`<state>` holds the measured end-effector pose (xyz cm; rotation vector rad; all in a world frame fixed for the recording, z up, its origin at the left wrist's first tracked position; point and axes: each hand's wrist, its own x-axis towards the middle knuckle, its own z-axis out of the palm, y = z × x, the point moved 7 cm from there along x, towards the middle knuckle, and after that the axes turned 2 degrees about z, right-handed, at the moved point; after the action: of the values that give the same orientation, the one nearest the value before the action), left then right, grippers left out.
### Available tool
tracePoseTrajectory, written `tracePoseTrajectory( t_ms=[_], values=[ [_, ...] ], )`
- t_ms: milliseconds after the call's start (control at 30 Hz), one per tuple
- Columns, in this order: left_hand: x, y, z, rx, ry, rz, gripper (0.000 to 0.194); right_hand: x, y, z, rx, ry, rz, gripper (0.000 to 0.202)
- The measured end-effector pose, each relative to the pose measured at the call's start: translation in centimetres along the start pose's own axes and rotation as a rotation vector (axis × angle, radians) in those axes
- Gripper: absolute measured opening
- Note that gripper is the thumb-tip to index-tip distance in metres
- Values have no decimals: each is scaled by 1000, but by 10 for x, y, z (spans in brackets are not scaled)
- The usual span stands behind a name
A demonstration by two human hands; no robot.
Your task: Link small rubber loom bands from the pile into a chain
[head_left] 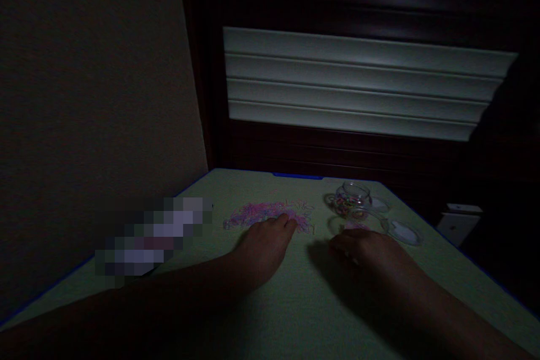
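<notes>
A spread heap of thin pink and purple strands or bands point(261, 212) lies on the green table point(291, 304). My left hand point(270, 239) rests at the near edge of the heap, its fingers curled down onto it; what they hold is too small to make out. To the right, my right hand point(363, 250) is curled above the table, just in front of a clear round jar point(361, 215) with some pink pieces by it. Its fingertips are mostly hidden. Behind that, another clear jar point(352, 197) contains multicoloured pieces.
Two round clear lids point(404, 232) point(379, 203) lie right of the jars. A blurred-out pale object point(156, 236) is on the table's left side. A wall stands at the left, a dark panel with pale slats behind. A white object point(459, 225) sits beyond the right edge.
</notes>
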<state>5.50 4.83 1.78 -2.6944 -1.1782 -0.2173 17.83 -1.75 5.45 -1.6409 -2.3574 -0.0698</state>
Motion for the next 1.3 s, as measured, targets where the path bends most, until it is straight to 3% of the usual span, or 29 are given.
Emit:
tracePoseTrajectory(
  t_ms=[333,500,1300],
  values=[
    [0,-7,5,45,61,-9,40,0,1,0,25,-24,3,18],
    [3,-10,8,21,93,31,35,0,0,2,25,-9,-4,19],
    [3,-3,5,123,-28,14,34,-2,-1,0,30,-7,6,18]
  ],
)
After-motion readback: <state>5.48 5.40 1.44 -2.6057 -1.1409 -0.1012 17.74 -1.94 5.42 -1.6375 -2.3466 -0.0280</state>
